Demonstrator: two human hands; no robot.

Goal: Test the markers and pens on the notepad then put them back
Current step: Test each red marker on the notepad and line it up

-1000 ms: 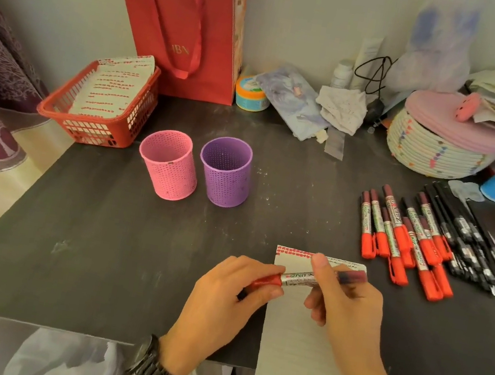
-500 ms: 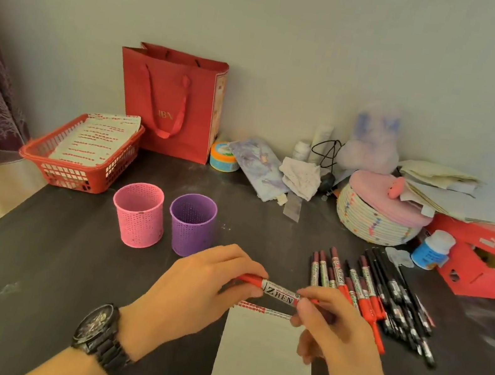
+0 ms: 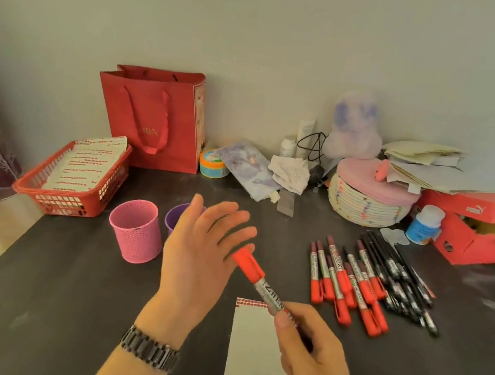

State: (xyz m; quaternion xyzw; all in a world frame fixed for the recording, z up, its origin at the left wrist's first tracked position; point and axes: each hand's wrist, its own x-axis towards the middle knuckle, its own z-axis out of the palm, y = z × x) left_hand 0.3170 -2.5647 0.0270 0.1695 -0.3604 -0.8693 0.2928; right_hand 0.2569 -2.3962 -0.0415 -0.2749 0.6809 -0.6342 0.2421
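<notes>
table (image 3: 56,286): dark, under everything.
notepad (image 3: 253,370): flat on the table, just below the grip.
left hand (image 3: 198,251): left of the grip, raised, fingers straight, holding nothing.
right hand (image 3: 310,347): fingers and thumb clasp the marker's (image 3: 257,276) lower end.
pile (image 3: 352,278): red and black pens, right of the grip.
pink cup (image 3: 136,230), purple cup (image 3: 175,216): upright, beyond the left hand.
marker: tilted, cap up-left of the grip, seemingly touching the left palm.

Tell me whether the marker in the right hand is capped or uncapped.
Capped: the red cap sits on the marker's far end, near the left hand's palm; the right hand grips the barrel.
</notes>
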